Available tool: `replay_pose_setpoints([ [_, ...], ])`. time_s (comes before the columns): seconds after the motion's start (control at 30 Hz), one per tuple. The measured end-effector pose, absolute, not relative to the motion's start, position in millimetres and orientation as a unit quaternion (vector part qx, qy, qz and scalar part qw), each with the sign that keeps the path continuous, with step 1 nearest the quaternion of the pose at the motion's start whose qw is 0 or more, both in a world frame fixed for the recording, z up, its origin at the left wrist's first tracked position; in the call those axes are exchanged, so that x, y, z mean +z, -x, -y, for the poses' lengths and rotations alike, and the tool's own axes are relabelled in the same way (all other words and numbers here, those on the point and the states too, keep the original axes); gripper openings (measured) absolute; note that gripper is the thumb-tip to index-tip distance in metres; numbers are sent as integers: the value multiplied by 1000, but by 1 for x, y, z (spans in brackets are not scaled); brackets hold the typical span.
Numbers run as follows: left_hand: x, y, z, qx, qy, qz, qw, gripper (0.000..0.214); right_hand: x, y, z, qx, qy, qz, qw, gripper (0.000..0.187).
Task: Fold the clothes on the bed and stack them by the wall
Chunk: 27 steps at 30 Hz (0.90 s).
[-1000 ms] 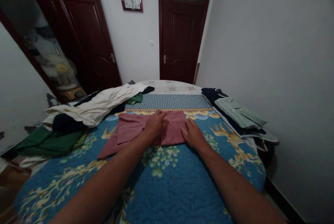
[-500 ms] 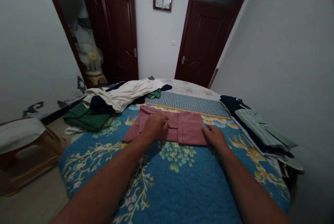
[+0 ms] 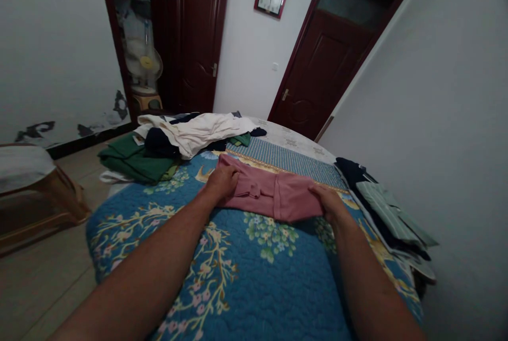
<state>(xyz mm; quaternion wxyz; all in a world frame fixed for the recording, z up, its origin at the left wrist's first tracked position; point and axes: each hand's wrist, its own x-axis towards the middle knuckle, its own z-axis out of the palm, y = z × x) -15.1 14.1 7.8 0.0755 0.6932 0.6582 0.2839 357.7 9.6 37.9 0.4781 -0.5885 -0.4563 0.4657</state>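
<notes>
- Head view: here was the change, and it came at the left end, where the bare left hand [image 3: 223,183] had slid outward from the body of the folded, dusty-pink soft cloth garment [image 3: 296,198] and closed on its end.
- The loose corner that had poked out there half a second earlier no longer showed; tucked under or gathered into the grip, I could not tell.
- Over on the other side, the bare right hand [image 3: 330,202] had stayed at the right end, but now its thumb lay across the top and the edge looked pinched, the fingers beneath hidden.
- So both hands were holding, neither spread wide, and they stood well apart with the pink garment stretched between them, over the blue, flower-patterned quilted bedspread [image 3: 270,288].
- In the middle, a raised band ran across the pink garment, and to its left a small rumpled tab stood proud, so the surface did not look fully smooth.
- What did it mean? In my judgement, the work had passed from pressing down folds to controlling the whole bundle by its ends.
- Meanwhile the crumpled cream-white cloth [image 3: 202,132] and dark-green folded cloth [image 3: 127,156] on the left, and the pale-green striped shirt [image 3: 384,206] on the right, had stayed put, untouched.
</notes>
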Motion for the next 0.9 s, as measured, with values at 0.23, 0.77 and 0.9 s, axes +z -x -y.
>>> replay_pose_setpoints([
  [0.23,18,17,-11,376,-648,-632,196,31,97,-291,-20,274,609,630,396,32],
  [0.77,14,10,-9,407,-528,-593,452,15,25,-205,4,129,556,753,327,36],
  [0.9,12,-8,-5,403,-565,-585,420,23,25,-243,-2,89,588,718,361,41],
])
